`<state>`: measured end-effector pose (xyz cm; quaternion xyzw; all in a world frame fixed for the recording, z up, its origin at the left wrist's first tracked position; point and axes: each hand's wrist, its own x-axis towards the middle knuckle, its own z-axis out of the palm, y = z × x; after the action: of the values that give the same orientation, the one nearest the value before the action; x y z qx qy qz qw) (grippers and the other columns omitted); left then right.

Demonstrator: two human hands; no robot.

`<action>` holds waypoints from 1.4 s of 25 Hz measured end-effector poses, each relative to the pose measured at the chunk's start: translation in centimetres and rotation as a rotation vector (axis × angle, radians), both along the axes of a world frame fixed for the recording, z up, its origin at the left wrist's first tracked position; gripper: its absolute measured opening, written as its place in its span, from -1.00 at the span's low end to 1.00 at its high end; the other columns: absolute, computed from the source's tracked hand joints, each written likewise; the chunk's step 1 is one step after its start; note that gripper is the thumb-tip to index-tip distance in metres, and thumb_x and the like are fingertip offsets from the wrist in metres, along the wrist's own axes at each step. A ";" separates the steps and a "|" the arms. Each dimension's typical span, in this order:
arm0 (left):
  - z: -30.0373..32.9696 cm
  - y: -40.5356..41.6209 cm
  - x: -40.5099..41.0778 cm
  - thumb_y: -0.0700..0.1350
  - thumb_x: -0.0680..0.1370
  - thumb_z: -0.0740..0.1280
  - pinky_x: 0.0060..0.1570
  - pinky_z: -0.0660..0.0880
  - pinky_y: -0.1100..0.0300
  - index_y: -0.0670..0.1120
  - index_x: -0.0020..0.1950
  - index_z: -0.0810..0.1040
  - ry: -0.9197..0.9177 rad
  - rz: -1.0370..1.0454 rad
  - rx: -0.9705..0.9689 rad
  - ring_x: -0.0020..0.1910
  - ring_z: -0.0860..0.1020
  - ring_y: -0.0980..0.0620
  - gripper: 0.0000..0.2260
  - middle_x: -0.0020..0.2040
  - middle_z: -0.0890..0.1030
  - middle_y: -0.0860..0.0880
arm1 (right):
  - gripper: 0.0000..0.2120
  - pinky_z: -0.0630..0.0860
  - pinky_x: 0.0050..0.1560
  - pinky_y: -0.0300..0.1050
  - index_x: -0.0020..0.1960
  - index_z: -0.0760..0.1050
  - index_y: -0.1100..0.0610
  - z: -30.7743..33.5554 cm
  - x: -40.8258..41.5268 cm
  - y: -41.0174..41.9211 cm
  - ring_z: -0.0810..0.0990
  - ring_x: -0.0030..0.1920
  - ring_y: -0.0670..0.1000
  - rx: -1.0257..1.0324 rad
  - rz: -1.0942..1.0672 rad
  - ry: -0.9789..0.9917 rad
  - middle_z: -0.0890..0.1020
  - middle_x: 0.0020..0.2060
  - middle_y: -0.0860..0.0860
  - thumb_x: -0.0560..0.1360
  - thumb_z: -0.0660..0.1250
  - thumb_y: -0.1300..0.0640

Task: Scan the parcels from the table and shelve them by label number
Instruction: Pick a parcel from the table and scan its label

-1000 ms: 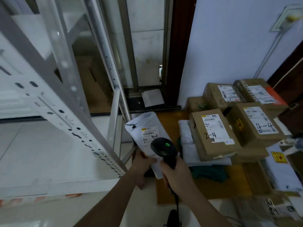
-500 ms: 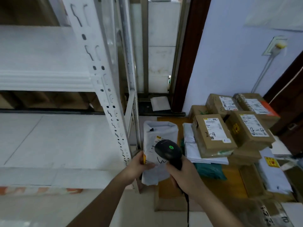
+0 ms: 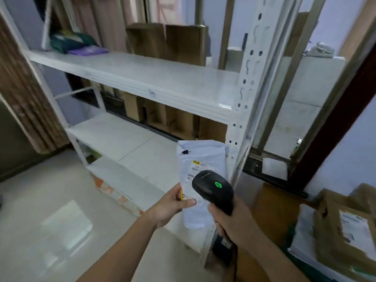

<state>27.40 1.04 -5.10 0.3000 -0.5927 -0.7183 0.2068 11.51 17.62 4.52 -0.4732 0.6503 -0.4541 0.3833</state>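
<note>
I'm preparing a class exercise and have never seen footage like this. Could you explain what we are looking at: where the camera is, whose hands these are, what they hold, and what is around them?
There is one picture, taken by a wide-angle camera worn on a person's head, looking forward and down, so the two bare arms reaching in from below are that person's own. The left hand pinches a flat white plastic mailer bag with a printed label. The right hand grips a black handheld barcode scanner showing a green light, held in front of the label. Behind stands a white metal shelving rack; its upper shelf holds brown cardboard boxes and dark green and purple soft bags. At the lower right, more brown cardboard parcels lie piled.
</note>
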 end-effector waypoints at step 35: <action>24.4 -58.3 41.7 0.25 0.58 0.39 0.24 0.60 -0.22 0.04 0.37 0.46 0.173 0.930 -0.372 0.19 0.67 -0.10 -0.54 0.22 0.67 -0.04 | -0.85 0.43 -0.45 -0.10 -0.12 0.46 0.23 20.9 36.6 -65.7 0.40 -0.48 0.09 -0.355 0.269 -0.012 0.48 -0.46 0.13 0.58 0.30 0.18</action>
<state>69.09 -57.24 19.26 0.4296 -0.4949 -0.4549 0.6030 48.10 -48.12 25.42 -0.6131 0.4888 -0.5090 0.3550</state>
